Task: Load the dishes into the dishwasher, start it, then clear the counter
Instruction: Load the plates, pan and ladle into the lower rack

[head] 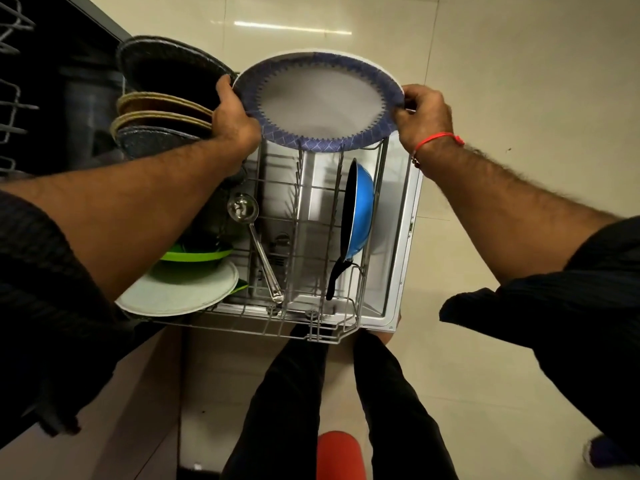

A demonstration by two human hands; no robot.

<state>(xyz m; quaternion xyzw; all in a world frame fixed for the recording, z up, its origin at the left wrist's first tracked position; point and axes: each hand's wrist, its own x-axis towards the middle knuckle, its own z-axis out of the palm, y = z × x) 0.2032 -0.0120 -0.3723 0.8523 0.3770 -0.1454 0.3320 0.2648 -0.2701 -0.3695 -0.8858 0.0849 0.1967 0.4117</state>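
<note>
Blue-rimmed plate (320, 102) held over the far end of the pulled-out dishwasher rack (304, 258), left hand (235, 116) curled round its left rim, right hand (424, 114) pinching its right rim. Plates stacked on edge (162, 109) partly hidden behind the left hand. Left side of the rack covered by the forearm. Open tines between the ladle (256, 237) and the blue pan (358, 216).

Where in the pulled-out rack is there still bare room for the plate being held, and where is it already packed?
Both the left hand and right hand hold the blue-rimmed plate above the rack. Free: the bare tines between the ladle and the blue pan. Crowded: the left side, with stacked plates, the green dish and the white plate.
</note>
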